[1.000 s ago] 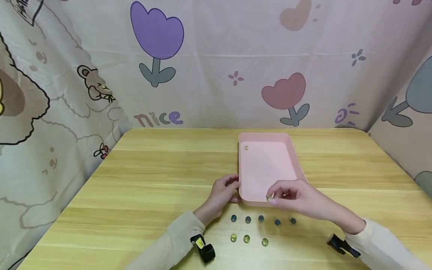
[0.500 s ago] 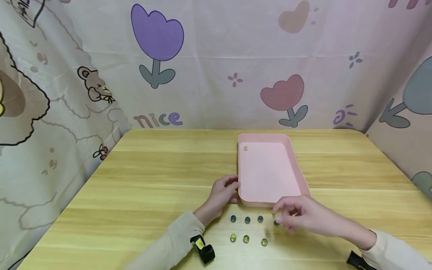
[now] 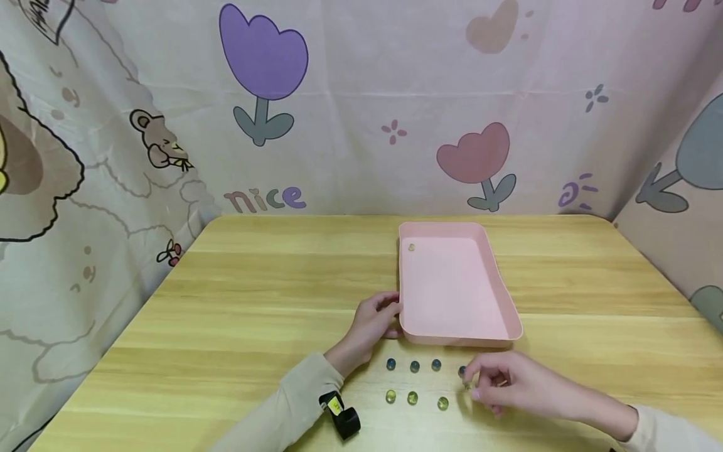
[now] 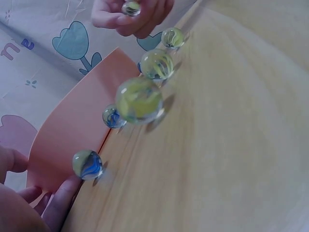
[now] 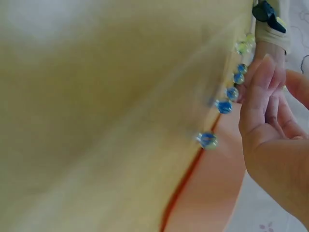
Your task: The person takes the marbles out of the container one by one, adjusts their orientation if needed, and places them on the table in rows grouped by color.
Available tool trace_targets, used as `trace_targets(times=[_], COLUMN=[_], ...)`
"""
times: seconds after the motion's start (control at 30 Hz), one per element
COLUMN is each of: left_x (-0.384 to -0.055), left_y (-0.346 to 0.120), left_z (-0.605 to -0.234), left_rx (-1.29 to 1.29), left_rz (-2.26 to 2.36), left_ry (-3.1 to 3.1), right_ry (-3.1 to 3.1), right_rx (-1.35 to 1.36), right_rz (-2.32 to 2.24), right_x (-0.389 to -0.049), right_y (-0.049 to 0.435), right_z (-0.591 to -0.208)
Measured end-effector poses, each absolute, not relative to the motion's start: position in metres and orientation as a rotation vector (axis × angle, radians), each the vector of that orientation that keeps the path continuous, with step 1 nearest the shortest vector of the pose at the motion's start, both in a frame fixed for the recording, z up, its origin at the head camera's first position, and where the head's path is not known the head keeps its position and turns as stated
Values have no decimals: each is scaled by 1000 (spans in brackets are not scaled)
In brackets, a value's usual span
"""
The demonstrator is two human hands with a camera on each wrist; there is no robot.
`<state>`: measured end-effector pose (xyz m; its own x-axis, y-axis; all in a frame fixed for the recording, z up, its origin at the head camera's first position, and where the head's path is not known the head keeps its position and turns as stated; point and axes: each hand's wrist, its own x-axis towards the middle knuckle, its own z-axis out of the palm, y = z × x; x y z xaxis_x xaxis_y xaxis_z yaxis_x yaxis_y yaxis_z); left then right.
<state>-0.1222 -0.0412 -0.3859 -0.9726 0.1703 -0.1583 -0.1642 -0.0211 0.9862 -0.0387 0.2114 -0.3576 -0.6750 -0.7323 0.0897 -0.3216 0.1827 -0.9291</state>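
Note:
My right hand (image 3: 516,384) pinches a yellow-green glass marble (image 4: 131,8) between thumb and fingertips, low over the table at the right of the marble rows. My left hand (image 3: 369,323) rests beside the pink tray (image 3: 457,342), its fingertips touching the outside of the left wall. Just in front of the tray is a row of blue marbles (image 3: 415,366); its right end is hidden behind my right hand. Closer to me, three yellow-green marbles (image 3: 413,398) form a second row. Another small clear-yellow marble (image 3: 411,247) lies in the tray's far left corner.
The wooden table (image 3: 271,301) reaches back to a cloth backdrop (image 3: 350,125) printed with flowers. Black camera straps (image 3: 341,417) sit on the sleeves at both wrists.
My right hand has come from over the tray's near edge toward me, carrying the marble past the blue row. The left hand and the tray stay put.

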Motion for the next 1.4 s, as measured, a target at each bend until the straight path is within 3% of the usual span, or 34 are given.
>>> trace_targets(times=[0.4,1.4], left_x=[-122,-123], left_y=[-42,-40], left_z=[-386,-383], left_rx=[3,-3], left_rz=[2094,2084], left_ry=[2018,2015], right_ry=[2402,2582], right_rx=[-1173,-1229], right_rz=[-1411,-1327], right_x=[-28,-25], right_y=[218,217], right_z=[-379,-390])
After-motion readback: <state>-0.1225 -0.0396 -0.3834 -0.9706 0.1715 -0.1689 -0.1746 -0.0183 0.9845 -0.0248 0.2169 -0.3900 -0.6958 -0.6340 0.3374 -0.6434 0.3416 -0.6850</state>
